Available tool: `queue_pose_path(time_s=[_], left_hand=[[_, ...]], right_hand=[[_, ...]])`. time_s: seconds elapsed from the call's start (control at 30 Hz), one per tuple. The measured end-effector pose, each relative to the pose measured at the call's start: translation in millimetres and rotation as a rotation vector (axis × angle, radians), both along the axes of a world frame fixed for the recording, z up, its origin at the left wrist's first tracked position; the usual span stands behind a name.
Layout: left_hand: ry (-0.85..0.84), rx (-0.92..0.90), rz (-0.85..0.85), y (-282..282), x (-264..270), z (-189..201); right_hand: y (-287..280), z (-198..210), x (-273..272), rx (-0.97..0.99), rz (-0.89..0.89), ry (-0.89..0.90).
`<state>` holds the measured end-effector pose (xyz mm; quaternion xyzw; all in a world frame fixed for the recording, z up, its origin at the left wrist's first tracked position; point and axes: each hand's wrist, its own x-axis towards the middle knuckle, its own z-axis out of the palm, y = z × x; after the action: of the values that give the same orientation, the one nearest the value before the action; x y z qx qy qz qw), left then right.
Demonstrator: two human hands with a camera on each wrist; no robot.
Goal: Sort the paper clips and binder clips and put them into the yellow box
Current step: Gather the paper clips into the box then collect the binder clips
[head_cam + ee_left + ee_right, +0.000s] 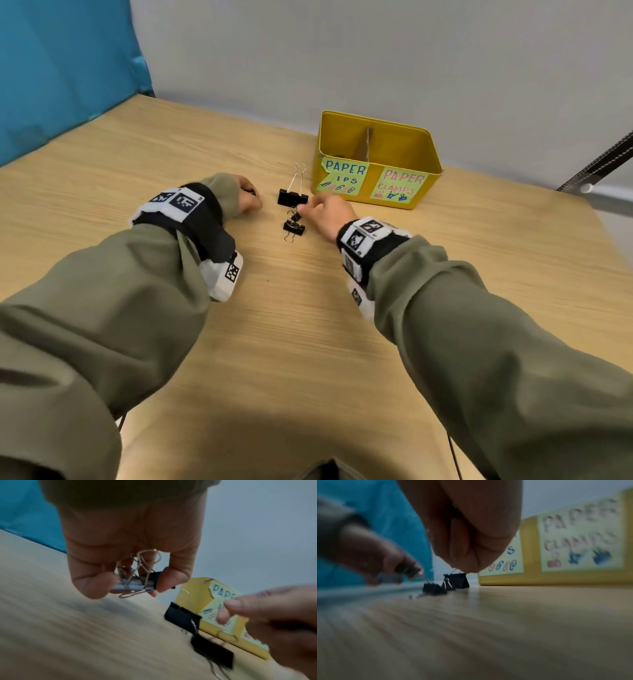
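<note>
Three black binder clips lie in a row on the wooden table: a large one with a wire handle standing up, a small one and a medium one. My left hand rests left of them and pinches a bunch of binder clips between thumb and fingers. My right hand reaches in from the right, fingertips just over the large clip; nothing shows in its grasp. The yellow box, with a divider and labels, stands behind the clips.
A grey wall runs close behind the box, and a blue panel stands at the table's back left. A black strap and rail cross the far right corner. Bare wood lies between my forearms.
</note>
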<state>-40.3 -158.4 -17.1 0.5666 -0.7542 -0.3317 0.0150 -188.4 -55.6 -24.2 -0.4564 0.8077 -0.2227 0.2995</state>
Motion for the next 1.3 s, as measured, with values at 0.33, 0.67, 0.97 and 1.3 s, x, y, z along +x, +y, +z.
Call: queue_pose_path(time_s=[0.33,0.67,0.97,1.3], left_hand=[[0.142,-0.06,-0.179,-8.9,-37.5,6.5],[-0.14,-0.012,-0.289,-11.3,-65.2,-5.7],[0.029,-0.06,-0.344,-3.3,-63.5,-24.5],[0.241,0.197,-0.354,6.5,-62.6,-19.6]], right_hand=[[-25.4,-17.4,16.9,0.133,0.281,0.332],[-16.4,-14.7,21.6,0.119,0.346,0.333],[0.2,-14.8,19.1,0.185,0.441,0.412],[55.5,0.6,-73.8,0.258,0.006,0.264]])
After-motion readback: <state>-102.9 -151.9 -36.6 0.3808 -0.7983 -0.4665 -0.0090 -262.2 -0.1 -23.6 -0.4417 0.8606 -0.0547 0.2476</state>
